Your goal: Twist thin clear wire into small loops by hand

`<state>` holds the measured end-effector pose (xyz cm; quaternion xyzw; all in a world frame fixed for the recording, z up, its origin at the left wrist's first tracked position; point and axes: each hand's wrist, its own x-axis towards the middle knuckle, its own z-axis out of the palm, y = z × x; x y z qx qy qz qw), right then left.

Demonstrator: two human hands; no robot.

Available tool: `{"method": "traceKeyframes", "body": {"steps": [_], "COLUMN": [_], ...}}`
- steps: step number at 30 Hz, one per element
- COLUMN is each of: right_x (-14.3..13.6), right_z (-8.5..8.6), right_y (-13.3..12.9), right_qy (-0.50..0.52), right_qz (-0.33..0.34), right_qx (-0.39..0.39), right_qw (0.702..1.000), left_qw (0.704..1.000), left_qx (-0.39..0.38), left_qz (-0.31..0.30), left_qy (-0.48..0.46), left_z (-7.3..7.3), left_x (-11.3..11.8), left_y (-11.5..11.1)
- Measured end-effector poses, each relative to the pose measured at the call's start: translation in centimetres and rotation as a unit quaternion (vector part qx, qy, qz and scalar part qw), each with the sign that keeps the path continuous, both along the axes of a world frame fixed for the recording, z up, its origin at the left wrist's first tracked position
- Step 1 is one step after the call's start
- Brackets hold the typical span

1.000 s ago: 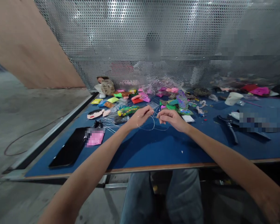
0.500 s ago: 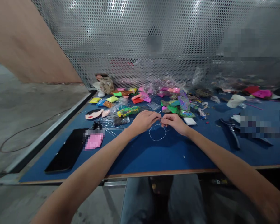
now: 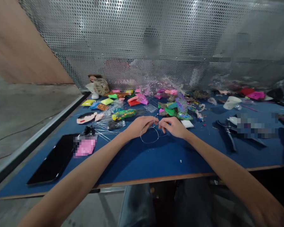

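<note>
A thin silvery wire (image 3: 149, 142) is bent into a round loop with a smaller twisted part above it, held just over the blue table. My left hand (image 3: 142, 125) is closed with its fingertips pinched on the wire at the top of the loop. Close beside it, my right hand (image 3: 173, 126) has bent fingers drawn together at the wire's upper part; the exact contact is too small to see. A short wire end sticks out to the right below the right fingertips. Several straight wires (image 3: 101, 130) lie on the table left of my left hand.
A black tablet (image 3: 54, 159) and a pink packet (image 3: 85, 147) lie at the left. Colourful clay packets (image 3: 124, 114) and plastic bags line the back, before a perforated metal screen (image 3: 123, 37). Pliers (image 3: 228, 135) and a white cup (image 3: 232, 102) are at right. Another person's arm shows at the right edge.
The view has shifted, so the table things sit further left. My hands have parted slightly, and the wire loop now hangs more under my left hand, its twisted top more visible.
</note>
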<state>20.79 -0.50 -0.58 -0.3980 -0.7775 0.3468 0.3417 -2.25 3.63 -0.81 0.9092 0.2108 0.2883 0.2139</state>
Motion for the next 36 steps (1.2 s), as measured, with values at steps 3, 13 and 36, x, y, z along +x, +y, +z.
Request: {"method": "traceKeyframes", "body": {"steps": [3, 13, 36], "right_x": [-0.6, -0.9, -2.0], "right_z": [-0.1, -1.2, 0.4], "right_y": [-0.2, 0.2, 1.0], "right_qy": [0.004, 0.028, 0.008], "right_qz": [-0.035, -0.008, 0.021], "right_qx": [-0.004, -0.056, 0.009], "right_qw": [0.999, 0.998, 1.0], "left_qw": [0.999, 0.998, 0.996], "left_qx": [-0.035, -0.053, 0.04], "left_qz": [-0.001, -0.009, 0.025], "left_qy": [0.004, 0.033, 0.076], "left_z": [0.5, 1.9, 0.3], "left_x": [-0.8, -2.1, -1.9], "left_y": [0.2, 0.2, -0.6]}}
